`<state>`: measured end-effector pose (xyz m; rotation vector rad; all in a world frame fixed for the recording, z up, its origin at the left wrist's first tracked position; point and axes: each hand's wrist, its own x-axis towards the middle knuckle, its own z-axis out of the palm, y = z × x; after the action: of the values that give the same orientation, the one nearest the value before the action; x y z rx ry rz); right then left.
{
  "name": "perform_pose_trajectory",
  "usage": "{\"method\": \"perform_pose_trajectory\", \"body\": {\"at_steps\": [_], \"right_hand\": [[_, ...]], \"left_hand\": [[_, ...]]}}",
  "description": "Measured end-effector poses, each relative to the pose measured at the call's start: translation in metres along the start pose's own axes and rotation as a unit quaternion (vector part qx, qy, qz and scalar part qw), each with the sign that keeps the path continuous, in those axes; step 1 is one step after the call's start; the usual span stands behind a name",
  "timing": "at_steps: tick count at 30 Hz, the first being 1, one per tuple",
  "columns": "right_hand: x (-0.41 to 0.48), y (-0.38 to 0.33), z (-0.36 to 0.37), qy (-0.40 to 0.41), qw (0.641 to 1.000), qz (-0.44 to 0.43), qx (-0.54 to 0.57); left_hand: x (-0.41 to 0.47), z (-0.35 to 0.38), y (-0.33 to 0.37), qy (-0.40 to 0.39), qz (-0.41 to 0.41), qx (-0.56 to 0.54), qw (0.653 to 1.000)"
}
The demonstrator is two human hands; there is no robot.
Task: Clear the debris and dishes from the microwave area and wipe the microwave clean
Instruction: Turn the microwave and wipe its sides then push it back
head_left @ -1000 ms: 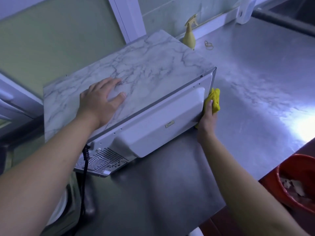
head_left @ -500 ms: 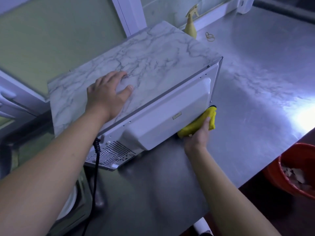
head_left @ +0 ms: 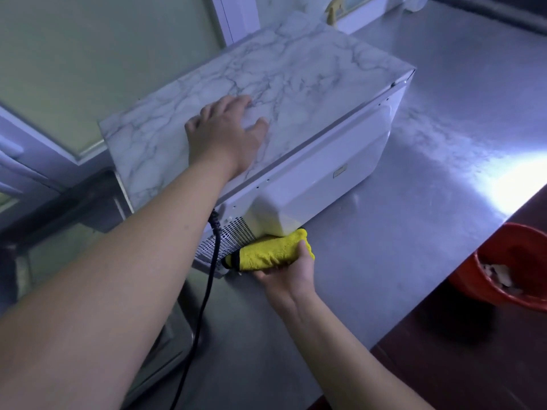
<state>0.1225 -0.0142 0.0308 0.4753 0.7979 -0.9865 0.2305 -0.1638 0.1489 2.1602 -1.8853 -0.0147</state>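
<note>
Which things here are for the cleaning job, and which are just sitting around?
For the job: microwave, yellow cloth gripped by the right hand, left hand flat on the microwave top, red tub holding scraps.
Just lying about: yellow spray bottle by the wall, black power cord.

1. We see a brushed steel counter (head_left: 444, 149), with bright glare at its right.
2. 1 red basin (head_left: 470, 284) sits lower, beyond the counter's near edge.
3. 1 yellow spray bottle (head_left: 333, 11) stands at the back, near a white frame (head_left: 225, 19).

Kitchen: microwave (head_left: 266, 93) on steel counter (head_left: 444, 143), sink (head_left: 165, 347) nearby.
</note>
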Motion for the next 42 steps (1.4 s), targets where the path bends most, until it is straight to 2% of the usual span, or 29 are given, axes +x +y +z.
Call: {"method": "perform_pose_trajectory", "body": {"at_steps": [5,8,11,13,18,20,23,28,33,37,39,40,42], "right_hand": [[-0.031,-0.030,-0.039,-0.029,0.997,-0.012,-0.067],[-0.035,-0.087,-0.039,0.004,0.986,-0.149,-0.079],[-0.027,-0.151,-0.008,0.057,0.945,-0.299,-0.122],[-0.016,-0.177,0.023,0.083,0.913,-0.357,-0.180],[0.014,-0.169,0.059,0.132,0.884,-0.390,-0.222],[0.013,-0.142,0.054,0.140,0.879,-0.409,-0.203],[0.010,-0.083,0.036,0.105,0.885,-0.415,-0.182],[-0.006,0.006,0.020,0.102,0.926,-0.314,-0.184],[-0.016,0.020,0.025,0.103,0.953,-0.243,-0.147],[-0.036,0.015,0.002,0.021,0.974,-0.159,-0.162],[-0.057,0.006,-0.008,-0.027,0.960,-0.164,-0.225],[-0.067,0.001,-0.011,-0.045,0.942,-0.206,-0.263],[-0.084,-0.008,-0.010,-0.073,0.878,-0.346,-0.323]], "left_hand": [[-0.001,-0.003,0.001,-0.003,0.003,0.002,1.000],[-0.001,-0.003,0.001,-0.003,0.004,0.006,1.000],[-0.002,-0.002,0.001,-0.001,0.004,0.009,1.000],[-0.002,-0.001,0.001,0.002,0.003,0.009,1.000],[-0.002,-0.001,0.001,0.003,0.001,0.008,1.000],[-0.003,-0.001,0.002,0.003,0.000,0.007,1.000],[-0.003,-0.002,0.002,0.005,0.000,0.006,1.000],[-0.002,-0.002,0.001,0.003,-0.001,0.008,1.000],[-0.002,-0.003,0.001,0.000,-0.002,0.010,1.000],[-0.002,-0.003,0.001,-0.001,-0.007,0.005,1.000],[-0.003,-0.003,0.002,0.001,-0.008,0.004,1.000],[-0.003,-0.003,0.002,0.000,-0.007,0.003,1.000],[-0.002,-0.004,0.001,-0.007,-0.005,0.000,1.000]]}}
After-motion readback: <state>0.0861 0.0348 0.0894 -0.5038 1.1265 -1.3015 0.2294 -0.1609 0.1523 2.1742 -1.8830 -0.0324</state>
